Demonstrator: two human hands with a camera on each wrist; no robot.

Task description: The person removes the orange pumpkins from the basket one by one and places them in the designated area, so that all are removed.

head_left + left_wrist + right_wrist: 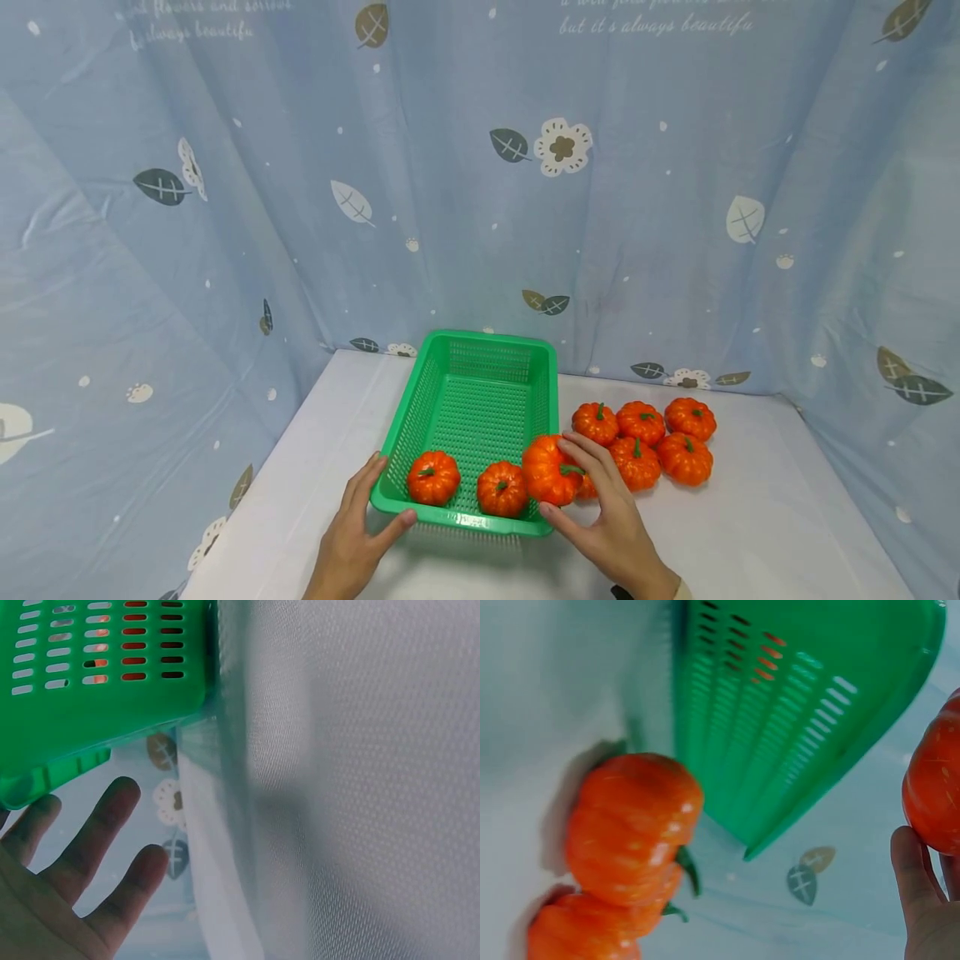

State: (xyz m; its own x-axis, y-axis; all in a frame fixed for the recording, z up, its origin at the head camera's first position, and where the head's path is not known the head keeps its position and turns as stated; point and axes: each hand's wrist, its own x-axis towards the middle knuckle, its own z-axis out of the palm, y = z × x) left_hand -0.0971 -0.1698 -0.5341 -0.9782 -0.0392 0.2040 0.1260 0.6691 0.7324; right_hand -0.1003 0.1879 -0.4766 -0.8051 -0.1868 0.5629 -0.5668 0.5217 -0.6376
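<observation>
In the head view, a green plastic basket [487, 523] holds two small orange pumpkins near its front side, one to the left [433, 478] and another beside it [502, 490]. My left hand [351, 533] is at the front left corner, fingertips along the side rim and thumb near the front rim. Seen from the left wrist, those fingers [90, 836] are spread and fairly straight beside the basket [97, 712]. My right hand [611, 529] grips a third pumpkin [547, 471] between thumb and fingers, above the basket's front right corner. The right wrist view shows this held pumpkin [937, 780] raised at rim height.
Several more pumpkins [686, 458] sit grouped on the white table [780, 500], right of the basket. One lies partly hidden behind my right hand. A blue patterned curtain [465, 208] hangs along the back and sides.
</observation>
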